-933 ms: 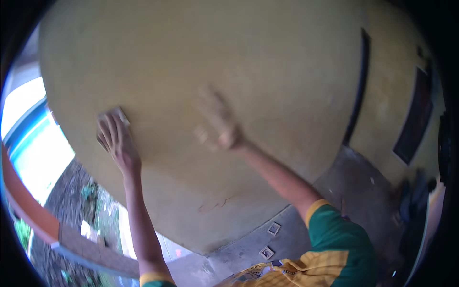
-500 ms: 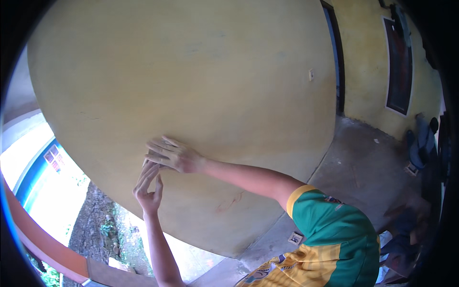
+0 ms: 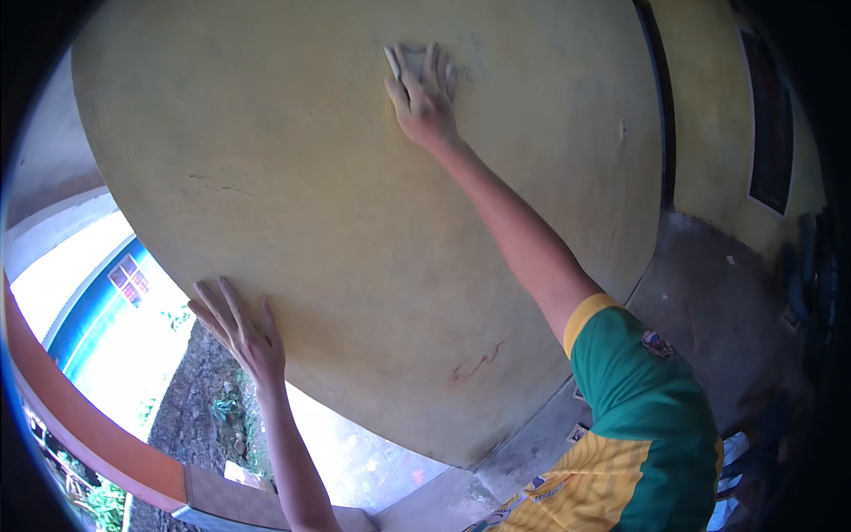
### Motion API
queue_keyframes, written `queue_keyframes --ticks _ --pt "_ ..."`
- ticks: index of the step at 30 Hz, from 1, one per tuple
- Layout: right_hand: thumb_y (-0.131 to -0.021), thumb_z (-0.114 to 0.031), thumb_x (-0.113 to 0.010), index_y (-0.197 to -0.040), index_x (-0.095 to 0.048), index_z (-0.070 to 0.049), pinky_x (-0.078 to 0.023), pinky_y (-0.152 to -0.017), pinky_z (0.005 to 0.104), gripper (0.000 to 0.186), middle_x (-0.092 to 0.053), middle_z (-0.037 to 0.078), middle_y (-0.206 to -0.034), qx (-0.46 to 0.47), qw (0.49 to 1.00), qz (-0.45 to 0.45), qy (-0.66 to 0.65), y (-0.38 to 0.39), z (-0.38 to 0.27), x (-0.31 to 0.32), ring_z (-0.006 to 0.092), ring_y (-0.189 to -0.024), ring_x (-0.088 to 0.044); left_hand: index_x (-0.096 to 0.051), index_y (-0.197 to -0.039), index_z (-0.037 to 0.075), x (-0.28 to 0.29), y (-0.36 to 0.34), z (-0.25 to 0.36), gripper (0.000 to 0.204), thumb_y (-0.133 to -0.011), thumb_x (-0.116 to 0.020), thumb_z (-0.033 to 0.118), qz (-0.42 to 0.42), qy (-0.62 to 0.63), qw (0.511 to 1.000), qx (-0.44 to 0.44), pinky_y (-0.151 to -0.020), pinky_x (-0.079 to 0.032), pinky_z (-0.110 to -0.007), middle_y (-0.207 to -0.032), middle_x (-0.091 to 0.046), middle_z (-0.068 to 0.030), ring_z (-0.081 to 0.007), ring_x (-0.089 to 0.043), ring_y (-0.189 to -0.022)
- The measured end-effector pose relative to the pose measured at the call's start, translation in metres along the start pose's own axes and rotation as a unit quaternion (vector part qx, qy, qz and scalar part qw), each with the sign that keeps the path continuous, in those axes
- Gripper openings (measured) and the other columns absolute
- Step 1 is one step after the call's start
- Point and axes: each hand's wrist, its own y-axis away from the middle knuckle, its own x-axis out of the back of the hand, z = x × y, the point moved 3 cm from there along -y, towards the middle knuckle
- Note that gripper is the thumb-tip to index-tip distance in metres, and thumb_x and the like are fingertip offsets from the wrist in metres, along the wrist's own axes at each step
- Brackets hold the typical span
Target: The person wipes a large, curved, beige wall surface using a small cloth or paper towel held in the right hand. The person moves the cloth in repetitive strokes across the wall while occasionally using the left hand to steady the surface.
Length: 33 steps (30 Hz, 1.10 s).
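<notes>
At the far left, beyond the wall's edge, a low orange-topped ledge (image 3: 97, 434) borders a bright yard. The left hand (image 3: 244, 332) lies flat, fingers spread, holding nothing, on the lower left edge of the yellow plastered wall (image 3: 355, 177). Higher and to the right, the right hand (image 3: 424, 93) presses a small pale sanding pad (image 3: 409, 55) against the wall, fingers laid over it. Farther right, a dark window frame (image 3: 769, 124) sits in the neighbouring wall.

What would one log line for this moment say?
left hand: flat on wall | right hand: pressing pad high on wall
</notes>
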Motion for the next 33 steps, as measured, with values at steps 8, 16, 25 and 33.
queue_keyframes --ticks 8,16,25,33 --pt "-0.1 -0.028 -0.069 -0.154 -0.061 -0.023 -0.024 -0.126 0.0652 0.055 -0.024 0.035 -0.171 0.133 0.969 -0.199 -0.059 0.206 -0.064 0.035 0.0562 -0.157 -0.027 -0.024 -0.172 0.032 -0.031 -0.039 0.005 0.076 -0.107 -0.041 0.067 0.05 -0.181 0.982 -0.001 -0.122 -0.018 -0.08 -0.18 -0.016 -0.006 -0.04 -0.015 -0.164" --pt "-0.103 -0.045 -0.062 -0.161 -0.051 -0.025 -0.017 -0.124 0.0746 0.062 -0.017 0.032 -0.174 0.08 0.98 -0.175 0.043 0.114 -0.023 0.016 0.0553 -0.158 -0.023 -0.025 -0.171 0.037 -0.03 -0.037 0.001 0.076 -0.105 -0.039 0.071 0.045 -0.215 0.976 0.012 -0.119 -0.027 -0.079 -0.18 -0.017 -0.0049 -0.04 -0.018 -0.164" --pt "-0.105 -0.036 -0.06 -0.157 -0.057 -0.027 -0.012 -0.125 0.0737 0.053 -0.024 0.025 -0.175 0.137 0.98 -0.138 -0.046 0.118 -0.059 0.003 0.0526 -0.159 -0.023 -0.025 -0.171 0.039 -0.027 -0.038 0.006 0.077 -0.104 -0.038 0.074 0.049 -0.182 0.982 0.018 -0.119 -0.024 -0.081 -0.18 -0.016 -0.0037 -0.0385 -0.019 -0.164" --pt "-0.106 -0.027 -0.061 -0.154 -0.059 -0.03 -0.007 -0.126 0.0735 0.049 -0.031 0.021 -0.174 0.124 0.966 -0.221 -0.052 0.19 0.008 0.05 0.0489 -0.161 -0.022 -0.027 -0.17 0.04 -0.042 -0.039 0.006 0.075 -0.104 -0.039 0.075 0.075 -0.162 0.984 0.009 -0.118 -0.02 -0.084 -0.18 -0.018 -0.0023 -0.0369 -0.019 -0.164"
